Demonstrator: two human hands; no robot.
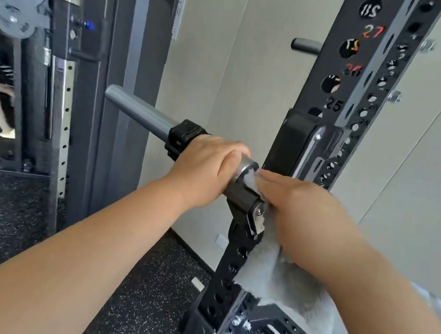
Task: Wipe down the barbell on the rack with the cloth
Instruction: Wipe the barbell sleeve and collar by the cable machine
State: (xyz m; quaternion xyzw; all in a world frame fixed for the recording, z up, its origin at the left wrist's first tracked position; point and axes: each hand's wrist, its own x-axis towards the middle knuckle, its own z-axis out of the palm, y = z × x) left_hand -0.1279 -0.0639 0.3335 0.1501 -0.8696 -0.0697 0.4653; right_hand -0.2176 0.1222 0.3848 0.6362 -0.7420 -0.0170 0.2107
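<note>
Now, left to right — the grey steel barbell (140,113) runs from upper left down to the black steel rack (227,271). Left hand (207,167) is clenched around it, steadying; right hand (297,207) presses the fluffy grey cloth (281,280) against it just beside — nearer the unwiped length.

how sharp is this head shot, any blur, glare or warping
Head view: wide-angle bending bows the rack upright; motion blur smears the right hand, cloth and the left edge; left hand and barbell sleeve fairly sharp; small glare on the barbell collar; even daylight.
</note>
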